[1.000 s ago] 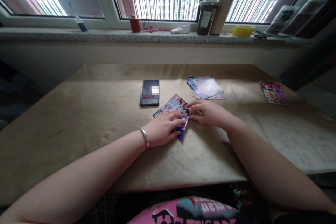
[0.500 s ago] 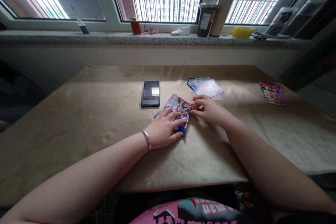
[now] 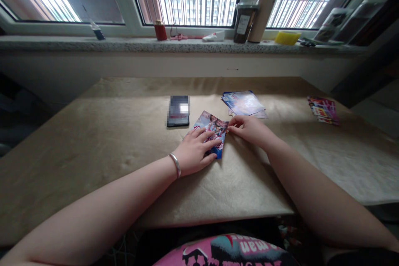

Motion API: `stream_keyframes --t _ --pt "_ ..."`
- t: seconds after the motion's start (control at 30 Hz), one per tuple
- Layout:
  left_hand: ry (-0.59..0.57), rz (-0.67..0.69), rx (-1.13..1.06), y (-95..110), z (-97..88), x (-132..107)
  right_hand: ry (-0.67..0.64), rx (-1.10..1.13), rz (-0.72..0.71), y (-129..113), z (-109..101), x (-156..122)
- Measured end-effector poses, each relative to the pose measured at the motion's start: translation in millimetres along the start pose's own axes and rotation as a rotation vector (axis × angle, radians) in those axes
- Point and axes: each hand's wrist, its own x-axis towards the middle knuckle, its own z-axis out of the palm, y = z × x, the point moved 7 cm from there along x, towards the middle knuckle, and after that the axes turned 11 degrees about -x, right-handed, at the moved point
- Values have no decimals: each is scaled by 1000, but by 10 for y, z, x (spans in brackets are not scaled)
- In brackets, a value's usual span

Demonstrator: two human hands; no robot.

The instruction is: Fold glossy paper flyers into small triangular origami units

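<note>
A person's left hand lies flat with fingers spread on a colourful printed card, which rests on the tan-covered table just right of a dark phone and a little nearer the person. The right hand pinches the card's right edge between thumb and fingertips. A loose stack of cards sits further right of the phone, and another small pile lies far to its right.

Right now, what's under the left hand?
A colourful printed card, flat on the brown table cover. Its far end shows beyond the left hand; the right hand pinches a corner there. The near part is covered, so any second card beneath cannot be seen.
</note>
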Motion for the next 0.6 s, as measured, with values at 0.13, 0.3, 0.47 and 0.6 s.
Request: stream_keyframes --t 0.13,0.3,0.47,0.6 --pt "-8 13 19 9 1 -1 55 -44 -73 -56 -9 -5" --pt "-5 13 31 -5 20 -2 123 -32 -74 -112 -58 -34" --pt "-7 2 33 -25 40 -7 153 38 -61 -138 -59 -73" --pt "-10 -13 31 -42 33 -12 164 68 -39 -128 -61 -94"
